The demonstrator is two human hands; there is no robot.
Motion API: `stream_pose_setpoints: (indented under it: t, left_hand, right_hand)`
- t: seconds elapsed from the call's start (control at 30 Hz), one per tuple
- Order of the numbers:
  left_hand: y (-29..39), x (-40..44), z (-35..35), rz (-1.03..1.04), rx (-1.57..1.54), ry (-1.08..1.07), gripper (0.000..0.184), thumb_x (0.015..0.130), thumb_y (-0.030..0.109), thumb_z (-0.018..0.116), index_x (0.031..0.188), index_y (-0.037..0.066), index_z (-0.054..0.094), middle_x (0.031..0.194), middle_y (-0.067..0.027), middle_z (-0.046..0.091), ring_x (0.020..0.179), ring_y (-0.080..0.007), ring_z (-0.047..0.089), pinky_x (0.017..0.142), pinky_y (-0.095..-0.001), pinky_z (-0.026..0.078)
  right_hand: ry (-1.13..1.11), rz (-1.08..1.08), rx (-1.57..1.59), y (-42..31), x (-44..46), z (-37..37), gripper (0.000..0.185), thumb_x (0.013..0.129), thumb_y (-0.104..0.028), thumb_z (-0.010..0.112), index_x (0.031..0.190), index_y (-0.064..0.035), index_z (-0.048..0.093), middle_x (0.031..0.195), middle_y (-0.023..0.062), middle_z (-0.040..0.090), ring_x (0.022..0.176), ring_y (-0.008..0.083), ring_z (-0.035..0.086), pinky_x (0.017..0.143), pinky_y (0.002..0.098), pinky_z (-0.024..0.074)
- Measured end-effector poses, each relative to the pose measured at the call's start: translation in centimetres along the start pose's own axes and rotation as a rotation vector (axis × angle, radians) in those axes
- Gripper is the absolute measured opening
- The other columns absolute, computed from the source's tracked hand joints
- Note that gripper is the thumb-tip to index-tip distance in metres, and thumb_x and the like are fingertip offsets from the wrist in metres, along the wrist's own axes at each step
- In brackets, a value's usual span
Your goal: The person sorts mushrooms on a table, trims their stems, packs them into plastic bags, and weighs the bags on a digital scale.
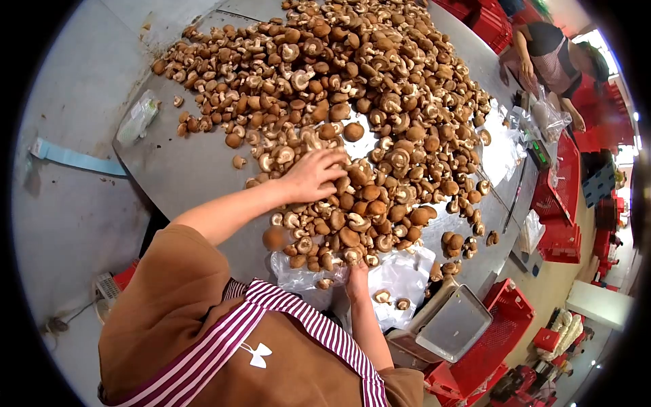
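Note:
Brown shiitake mushrooms (400, 122) lie in a large heap on the metal table (183, 159). My left hand (315, 176) rests on the near side of the heap, its fingers spread over several mushrooms. At the table's near edge, my right hand (357, 279) is closed at the rim of a clear plastic bag (298, 275), with a mushroom against its fingertips. Part of the right hand's grip is hidden. One mushroom (274, 237) beside the bag looks blurred. Another clear plastic sheet or bag (400, 275) lies to the right, with a few mushrooms on it.
Right of my right hand stands a metal scale (454, 322), beside a red crate (502, 325). Another person (553, 61) works across the table near plastic bags (549, 115) and a scale with a green display (539, 154). A filled plastic packet (137, 119) lies at left.

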State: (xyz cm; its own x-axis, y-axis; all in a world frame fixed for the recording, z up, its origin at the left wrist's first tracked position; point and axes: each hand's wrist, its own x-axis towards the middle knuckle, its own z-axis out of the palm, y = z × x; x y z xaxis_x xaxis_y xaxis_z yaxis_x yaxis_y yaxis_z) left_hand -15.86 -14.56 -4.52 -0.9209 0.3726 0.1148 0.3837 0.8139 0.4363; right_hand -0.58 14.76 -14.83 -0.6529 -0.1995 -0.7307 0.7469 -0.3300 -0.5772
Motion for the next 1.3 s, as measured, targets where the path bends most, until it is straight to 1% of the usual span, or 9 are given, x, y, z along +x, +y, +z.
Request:
stream_pose_setpoints:
  t: [0.13, 0.3, 0.47, 0.5, 0.6, 0.8, 0.93, 1.13, 1.3]
  left_hand:
    - [1.5, -2.9, -0.4, 0.088, -0.240, 0.046, 0.028, 0.087, 0.021, 0.064, 0.114, 0.013, 0.067, 0.103, -0.0038, 0.070, 0.099, -0.0220, 0.061, 0.090, -0.0426, 0.046]
    - [0.6, -2.9, -0.1, 0.017, -0.220, 0.092, 0.029, 0.087, 0.017, 0.062, 0.113, 0.007, 0.067, 0.101, -0.0081, 0.068, 0.097, -0.0232, 0.061, 0.087, -0.0397, 0.049]
    - [3.2, 4.7, 2.8, -0.205, 0.076, -0.029, 0.063, 0.092, 0.041, 0.058, 0.144, 0.010, 0.041, 0.149, -0.0149, 0.038, 0.142, -0.0270, 0.030, 0.120, -0.0458, 0.016]
    - [4.3, 6.2, 1.4, -0.250, 0.021, -0.360, 0.069, 0.092, 0.044, 0.057, 0.148, 0.011, 0.033, 0.153, -0.0142, 0.032, 0.145, -0.0271, 0.022, 0.121, -0.0456, 0.006]
    - [8.2, 5.1, 1.9, -0.126, -0.025, -0.386, 0.061, 0.091, 0.037, 0.061, 0.142, 0.008, 0.044, 0.151, -0.0145, 0.035, 0.141, -0.0301, 0.028, 0.119, -0.0464, 0.020]
    - [6.5, -1.2, 1.5, 0.190, -0.269, -0.004, 0.038, 0.086, 0.024, 0.066, 0.120, 0.008, 0.063, 0.136, -0.0158, 0.054, 0.121, -0.0292, 0.053, 0.106, -0.0453, 0.041]
    - [-1.5, -1.5, -7.4, -0.435, -0.433, 0.314, 0.027, 0.088, 0.014, 0.064, 0.113, 0.006, 0.065, 0.127, -0.0118, 0.060, 0.123, -0.0269, 0.053, 0.109, -0.0423, 0.039]
    - [-24.0, -3.9, -8.5, -0.972, -0.018, 0.491, 0.069, 0.090, 0.044, 0.061, 0.146, 0.009, 0.040, 0.147, -0.0143, 0.043, 0.137, -0.0294, 0.038, 0.114, -0.0444, 0.031]
    - [-16.4, 3.0, -7.0, -1.143, -0.130, 0.305, 0.091, 0.082, 0.069, 0.057, 0.153, 0.022, 0.025, 0.151, -0.0192, 0.034, 0.138, -0.0377, 0.034, 0.112, -0.0511, 0.032]
  right_hand:
    - [0.054, -0.038, 0.001, 0.1, 0.0, 0.3, 0.023, 0.096, -0.009, 0.053, 0.116, -0.0014, 0.060, 0.096, 0.0024, 0.066, 0.073, 0.0113, 0.060, 0.062, 0.0245, 0.0492]
    - [0.045, -0.050, 0.009, -0.7, -0.7, 0.8, 0.023, 0.096, -0.009, 0.053, 0.117, -0.0015, 0.060, 0.097, 0.0032, 0.066, 0.076, 0.0122, 0.061, 0.065, 0.0252, 0.0508]
    - [-0.016, -0.062, 0.039, -0.8, -0.7, 1.0, 0.026, 0.097, -0.014, 0.058, 0.121, -0.0022, 0.060, 0.111, 0.0043, 0.065, 0.101, 0.0177, 0.062, 0.086, 0.0313, 0.0519]
    - [0.011, -0.033, 0.025, -0.3, -0.3, 0.4, 0.028, 0.097, -0.014, 0.058, 0.122, -0.0022, 0.059, 0.114, 0.0051, 0.064, 0.102, 0.0180, 0.061, 0.086, 0.0317, 0.0520]
    - [0.093, -0.001, -0.008, -1.5, -1.0, 1.5, 0.022, 0.097, -0.008, 0.055, 0.117, -0.0005, 0.060, 0.108, 0.0057, 0.066, 0.087, 0.0138, 0.063, 0.074, 0.0265, 0.0527]
    - [-0.046, -0.064, 0.045, -1.6, -1.1, 1.8, 0.035, 0.097, -0.012, 0.057, 0.130, -0.0020, 0.054, 0.128, 0.0065, 0.059, 0.116, 0.0196, 0.056, 0.101, 0.0321, 0.0442]
    - [-0.048, -0.012, 0.027, -1.4, -1.1, 1.2, 0.036, 0.097, -0.012, 0.057, 0.132, -0.0020, 0.053, 0.130, 0.0062, 0.058, 0.117, 0.0193, 0.056, 0.101, 0.0321, 0.0440]
    - [0.021, -0.003, -0.013, -1.4, -1.0, 1.4, 0.032, 0.096, -0.012, 0.058, 0.127, -0.0019, 0.056, 0.122, 0.0052, 0.061, 0.110, 0.0187, 0.059, 0.095, 0.0309, 0.0477]
    - [-0.041, -0.050, 0.010, -1.7, -1.2, 2.3, 0.024, 0.095, -0.016, 0.062, 0.117, -0.0071, 0.062, 0.109, 0.0000, 0.065, 0.096, 0.0122, 0.061, 0.080, 0.0258, 0.0504]
